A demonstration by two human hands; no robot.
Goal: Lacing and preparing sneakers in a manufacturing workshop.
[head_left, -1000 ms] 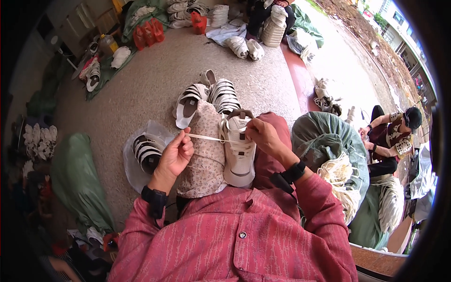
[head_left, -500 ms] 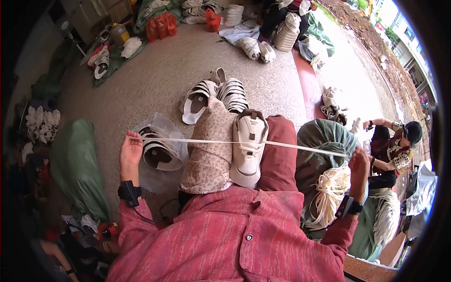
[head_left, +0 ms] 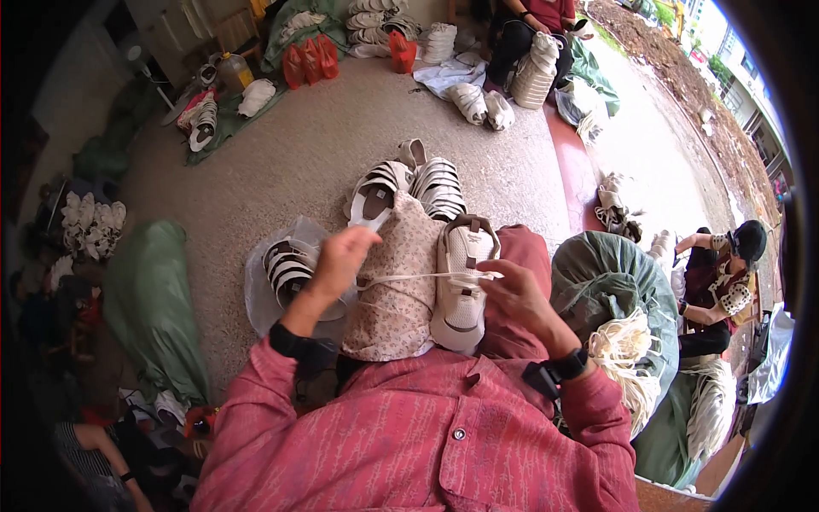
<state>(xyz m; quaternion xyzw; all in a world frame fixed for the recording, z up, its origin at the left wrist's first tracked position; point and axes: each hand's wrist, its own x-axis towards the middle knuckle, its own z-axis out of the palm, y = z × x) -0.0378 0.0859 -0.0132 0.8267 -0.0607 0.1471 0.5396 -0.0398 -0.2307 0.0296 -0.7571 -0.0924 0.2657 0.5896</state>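
On my lap lies a white sneaker upper (head_left: 467, 286) with brown trim, resting between my thighs. A flat white shoelace (head_left: 405, 277) crosses it and runs slackly over my patterned left knee. My left hand (head_left: 341, 260) is raised above that knee with its fingers closed; the lace curves to its underside, where the hold is partly hidden. Beside the upper's right edge, my right hand (head_left: 518, 290) pinches the lace close to the eyelets.
Stacked shoe uppers (head_left: 438, 189) stand beyond my knees, others (head_left: 290, 269) in clear plastic at left. A green sack (head_left: 610, 264) with a bundle of white laces (head_left: 627, 346) sits at right. A co-worker (head_left: 725, 277) sits farther right, another person (head_left: 537, 34) at the back.
Both hands have come inward from wide apart toward the shoe upper. The lace, stretched taut before, now hangs slack and curved. The view has shifted slightly.
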